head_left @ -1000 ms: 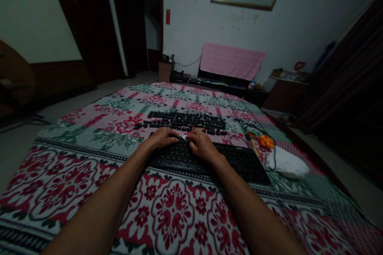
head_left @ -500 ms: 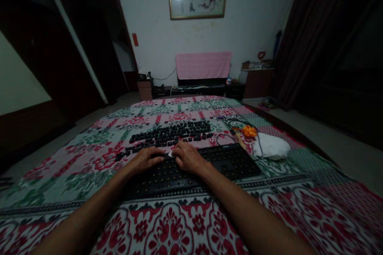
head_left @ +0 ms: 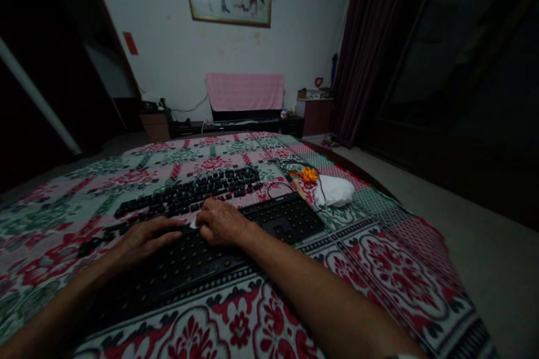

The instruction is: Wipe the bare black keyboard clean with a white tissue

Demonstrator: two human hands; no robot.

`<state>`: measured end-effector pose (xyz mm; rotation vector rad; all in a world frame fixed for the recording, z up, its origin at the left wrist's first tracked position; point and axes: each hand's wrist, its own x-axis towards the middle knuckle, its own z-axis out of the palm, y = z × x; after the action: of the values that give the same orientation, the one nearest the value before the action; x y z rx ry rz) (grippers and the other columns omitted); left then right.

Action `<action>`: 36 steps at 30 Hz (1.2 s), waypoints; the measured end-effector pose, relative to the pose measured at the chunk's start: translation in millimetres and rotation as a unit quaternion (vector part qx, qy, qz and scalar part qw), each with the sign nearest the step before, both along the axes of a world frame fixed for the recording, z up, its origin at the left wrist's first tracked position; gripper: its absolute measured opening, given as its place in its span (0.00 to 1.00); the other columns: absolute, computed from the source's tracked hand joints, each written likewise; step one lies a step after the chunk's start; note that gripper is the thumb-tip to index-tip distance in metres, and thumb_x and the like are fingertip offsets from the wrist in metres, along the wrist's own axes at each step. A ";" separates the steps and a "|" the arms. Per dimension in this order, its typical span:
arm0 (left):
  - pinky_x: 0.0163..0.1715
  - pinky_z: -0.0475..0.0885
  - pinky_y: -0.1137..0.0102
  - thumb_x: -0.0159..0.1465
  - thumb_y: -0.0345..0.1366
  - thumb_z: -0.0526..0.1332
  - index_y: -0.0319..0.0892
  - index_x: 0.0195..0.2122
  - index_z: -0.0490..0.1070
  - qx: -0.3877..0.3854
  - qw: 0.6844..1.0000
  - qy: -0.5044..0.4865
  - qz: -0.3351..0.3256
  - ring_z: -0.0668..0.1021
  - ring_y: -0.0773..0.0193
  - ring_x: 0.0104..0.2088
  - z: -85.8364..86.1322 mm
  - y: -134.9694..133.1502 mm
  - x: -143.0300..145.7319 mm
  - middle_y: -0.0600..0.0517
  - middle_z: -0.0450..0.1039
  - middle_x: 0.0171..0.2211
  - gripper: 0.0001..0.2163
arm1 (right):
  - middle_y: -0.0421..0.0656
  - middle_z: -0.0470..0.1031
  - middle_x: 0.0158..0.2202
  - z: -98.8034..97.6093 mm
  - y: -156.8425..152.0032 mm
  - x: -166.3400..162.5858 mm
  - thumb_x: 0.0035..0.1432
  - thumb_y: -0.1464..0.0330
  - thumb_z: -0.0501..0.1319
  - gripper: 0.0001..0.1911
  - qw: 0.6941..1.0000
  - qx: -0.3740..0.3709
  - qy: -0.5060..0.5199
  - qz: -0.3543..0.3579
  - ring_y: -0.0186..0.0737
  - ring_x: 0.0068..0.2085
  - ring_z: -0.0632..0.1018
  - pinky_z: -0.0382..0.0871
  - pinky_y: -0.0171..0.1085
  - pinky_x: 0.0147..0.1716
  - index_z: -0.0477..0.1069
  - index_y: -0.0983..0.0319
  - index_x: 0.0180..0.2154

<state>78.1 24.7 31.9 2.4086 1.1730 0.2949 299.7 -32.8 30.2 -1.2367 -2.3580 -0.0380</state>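
Observation:
A black keyboard base [head_left: 210, 265] stripped of its keycaps lies at a slant on the patterned bedspread, rows of small round key posts showing. My right hand [head_left: 221, 221] is closed over its far edge near the middle, fingers curled and pinching a small white wipe [head_left: 194, 224], of which only a bit sticks out. At the base's far left part rests my left hand [head_left: 154, 235], fingers stretched out toward the right hand, thumb apart, with nothing visible in it. Beyond both hands many loose black keycaps [head_left: 185, 193] lie spread in a long band.
To the right lie a crumpled white cloth or tissue bundle [head_left: 336, 190], an orange flower-like item [head_left: 309, 174], a brush-like tool [head_left: 298, 184] and a dark cable [head_left: 290, 165]. The patterned bedspread [head_left: 240, 322] ends at the right, above the floor [head_left: 404, 202].
The whole view has swung to the right, so the scene sits further left and is slightly tilted. Both hands stay at about the same places on the keyboard base.

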 end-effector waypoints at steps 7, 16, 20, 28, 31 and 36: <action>0.44 0.70 0.66 0.51 0.58 0.56 0.49 0.44 0.74 0.001 1.000 -0.006 0.009 0.75 0.52 0.44 -0.8 2.9 0.6 0.52 0.75 0.42 0.25 | 0.45 0.68 0.38 2.7 0.8 3.7 0.52 0.71 0.54 0.14 1.000 -0.008 -0.009 0.006 0.39 0.38 0.71 0.66 0.36 0.39 0.74 0.61 0.39; 0.45 0.69 0.67 0.53 0.56 0.55 0.47 0.44 0.74 0.007 1.000 -0.012 0.012 0.74 0.54 0.44 -0.3 -0.6 1.5 0.50 0.75 0.42 0.25 | 0.45 0.68 0.34 6.3 -1.6 12.8 0.51 0.72 0.54 0.11 0.999 -0.026 -0.013 -0.044 0.39 0.36 0.70 0.65 0.36 0.38 0.74 0.63 0.35; 0.43 0.68 0.71 0.56 0.52 0.54 0.46 0.45 0.73 0.010 1.000 -0.008 -0.002 0.74 0.58 0.44 6.9 -8.6 5.0 0.51 0.75 0.43 0.22 | 0.46 0.67 0.37 3.2 0.2 11.0 0.54 0.75 0.53 0.11 1.000 0.010 -0.002 0.024 0.38 0.39 0.69 0.63 0.35 0.40 0.73 0.63 0.37; 0.42 0.67 0.71 0.57 0.49 0.54 0.46 0.44 0.73 -0.010 0.999 -0.036 -0.009 0.74 0.59 0.42 9.7 -13.1 8.1 0.52 0.75 0.40 0.19 | 0.45 0.67 0.34 9.6 -1.0 7.3 0.51 0.74 0.55 0.10 0.999 0.002 -0.048 0.013 0.38 0.37 0.69 0.62 0.35 0.38 0.74 0.63 0.33; 0.41 0.67 0.70 0.57 0.48 0.54 0.46 0.43 0.73 -0.009 0.999 -0.038 -0.012 0.74 0.59 0.42 9.8 -12.9 8.2 0.53 0.75 0.39 0.19 | 0.44 0.67 0.32 10.8 -1.3 11.7 0.49 0.74 0.55 0.10 0.999 -0.008 -0.045 -0.018 0.38 0.36 0.69 0.63 0.34 0.37 0.74 0.63 0.32; 0.37 0.68 0.71 0.57 0.48 0.54 0.44 0.44 0.73 -0.021 0.999 -0.037 -0.015 0.75 0.60 0.38 10.6 -13.5 7.7 0.52 0.75 0.38 0.19 | 0.45 0.68 0.33 10.2 -0.8 15.1 0.49 0.76 0.55 0.10 0.998 -0.013 -0.029 -0.049 0.38 0.35 0.69 0.63 0.34 0.37 0.74 0.64 0.32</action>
<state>85.8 11.2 42.5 2.3562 1.0978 0.3439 314.8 -33.6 40.5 -1.3794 -2.3523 -0.0763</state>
